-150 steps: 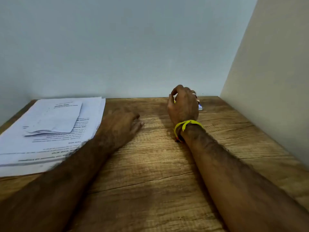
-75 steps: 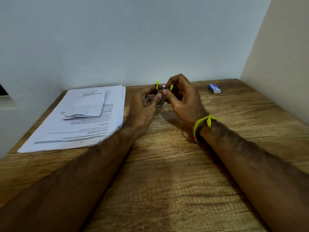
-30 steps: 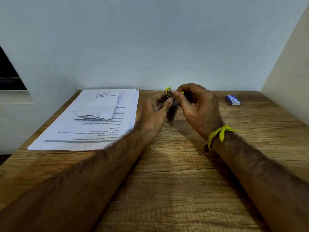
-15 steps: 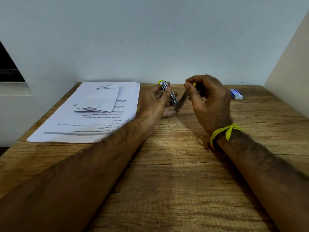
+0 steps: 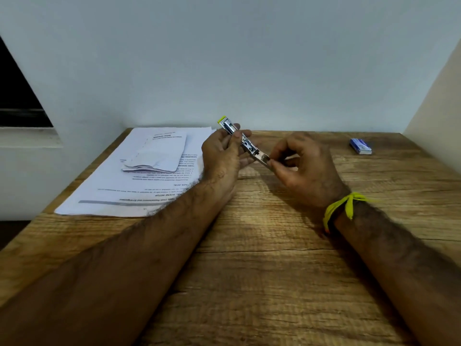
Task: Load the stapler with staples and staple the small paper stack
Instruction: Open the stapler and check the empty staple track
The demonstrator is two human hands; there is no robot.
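Note:
A small metal stapler (image 5: 245, 143) with a yellow-green tip is swung out flat above the wooden table (image 5: 262, 270). My left hand (image 5: 222, 156) grips its far half, thumb on top. My right hand (image 5: 301, 171) pinches its near end between thumb and forefinger. A small folded paper stack (image 5: 159, 153) lies on larger printed sheets (image 5: 129, 186) to the left. A blue staple box (image 5: 360, 146) sits at the table's back right, away from both hands.
A pale wall stands right behind the table, and a cream side wall closes the right side. The table's left edge drops off beside a window sill (image 5: 27, 137). A yellow thread is tied round my right wrist.
The stapler's two halves have swung from a V shape to nearly a straight line. My right hand moved down to its near end, and the left hand kept its grip.

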